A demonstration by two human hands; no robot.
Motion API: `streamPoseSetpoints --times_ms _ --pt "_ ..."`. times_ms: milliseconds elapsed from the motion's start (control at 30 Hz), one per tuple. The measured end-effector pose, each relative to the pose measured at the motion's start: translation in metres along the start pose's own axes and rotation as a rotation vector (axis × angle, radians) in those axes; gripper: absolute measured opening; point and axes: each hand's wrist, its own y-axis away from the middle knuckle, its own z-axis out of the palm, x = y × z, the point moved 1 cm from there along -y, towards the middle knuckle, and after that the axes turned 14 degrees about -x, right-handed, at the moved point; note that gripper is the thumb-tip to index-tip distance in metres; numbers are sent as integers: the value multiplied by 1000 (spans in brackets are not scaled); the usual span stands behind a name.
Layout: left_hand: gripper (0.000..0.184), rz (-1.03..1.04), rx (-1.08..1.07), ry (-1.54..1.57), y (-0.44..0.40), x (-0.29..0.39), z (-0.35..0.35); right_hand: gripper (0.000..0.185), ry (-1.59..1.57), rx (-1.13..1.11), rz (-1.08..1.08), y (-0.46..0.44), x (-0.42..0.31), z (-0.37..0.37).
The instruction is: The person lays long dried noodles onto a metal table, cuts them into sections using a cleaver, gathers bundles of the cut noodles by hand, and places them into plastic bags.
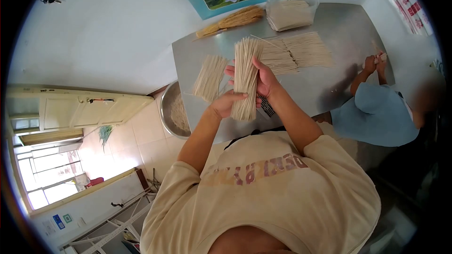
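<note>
Both my hands hold a thick bundle of dried noodles [246, 73] above the steel table. My left hand [225, 103] is closed around its lower part, and my right hand [266, 79] grips its upper right side. To the left of the bundle, a smaller pile of dried noodles [210, 77] lies on the table. On the right, a wide layer of dried noodles [308, 51] is spread flat, partly hidden behind the bundle. A dark striped object [267, 107] sits just below my right hand; its kind is unclear.
A straw brush [235, 20] and a clear plastic bag [292, 15] of noodles lie along the back of the steel table [348, 23]. A metal basin [165, 113] with noodle pieces stands at the left edge. Another person in a blue garment [376, 113] sits at right.
</note>
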Motion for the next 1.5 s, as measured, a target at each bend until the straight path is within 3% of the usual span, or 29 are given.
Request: streamPoseSetpoints --times_ms 33,100,200,300,467,600,733,800,933,1000,1233,1300,1333,1433,1500 --pt "57 1 1 2 -1 -2 3 82 -80 -99 -5 0 0 -4" --pt "55 54 -122 294 -3 -4 9 85 -55 -93 -15 2 -1 0" --pt "51 44 -72 425 -2 -7 13 94 -6 -112 -24 3 -5 5" --pt "44 118 -182 218 -13 -24 -12 101 36 -195 -22 8 -13 6" --pt "33 112 -159 143 -26 -20 -10 100 -57 -266 43 12 -23 -13" --pt "38 38 -55 90 -31 -18 -12 84 -6 -141 -3 12 -27 -21" --pt "47 51 -115 127 -30 -6 2 67 -39 -58 22 7 -32 -21" --pt "54 68 -102 356 -26 6 26 65 -65 -84 25 4 -32 -17" --pt "53 56 -100 394 -22 2 14 60 -71 -69 0 -1 -28 -6" --pt "53 113 -211 154 -20 -8 -6 57 -58 -51 3 -4 -24 -2" --pt "56 161 -395 120 -1 -7 -9 49 -67 -108 0 -14 -7 9" --pt "61 119 -406 100 3 -10 -8 50 -20 -150 38 -18 -7 11" --pt "74 122 -483 39 2 -13 -18 51 -22 -212 48 -21 -6 15" --pt "88 192 -541 -56 15 3 -19 38 275 -16 42 -23 0 52" --pt "89 406 -276 -234 29 9 -31 22 586 110 -35 -24 8 79"
